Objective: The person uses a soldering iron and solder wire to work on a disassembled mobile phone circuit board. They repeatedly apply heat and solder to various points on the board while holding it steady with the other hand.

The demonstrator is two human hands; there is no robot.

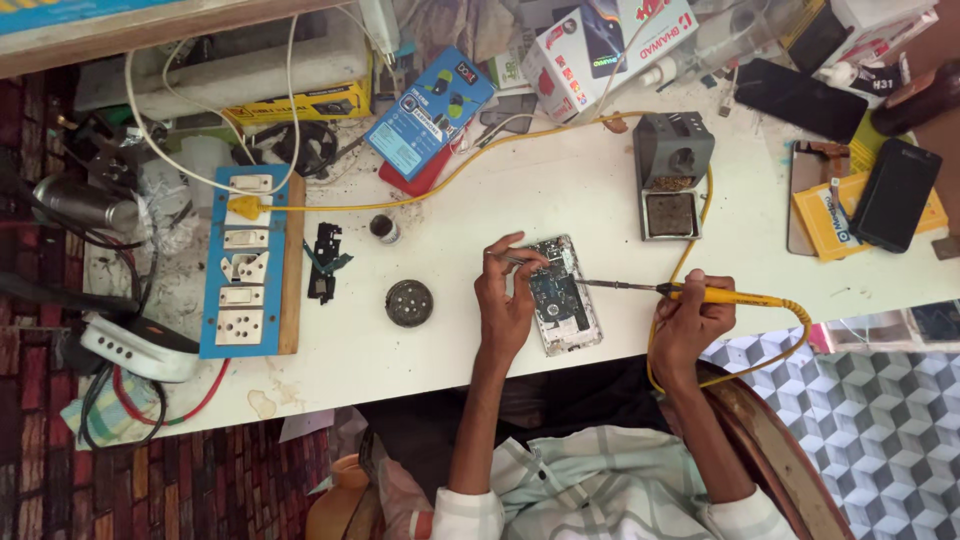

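Left hand (pixel 503 300), fingers pinched on a thin metal tool, probably tweezers (pixel 522 261), its heel resting at the left side of the opened white-framed phone with its circuit board exposed (pixel 563 296). Right hand (pixel 690 320), closed in a pen grip around the yellow-handled soldering iron (pixel 700 293), lies right of the phone; the iron's shaft runs nearly level leftward, its tip meeting the board near the middle. The phone sits close to the table's (pixel 480 190) near edge, long axis running from that edge toward the far edge, tilted slightly left; the left hand is the nearer. Beyond, toward the far edge: a grey soldering-iron stand with sponge tray (pixel 672 175). Toward the left edge: a round dark tin (pixel 409 302), a small black phone part (pixel 322 262), and a blue switch-and-socket board (pixel 243 262).
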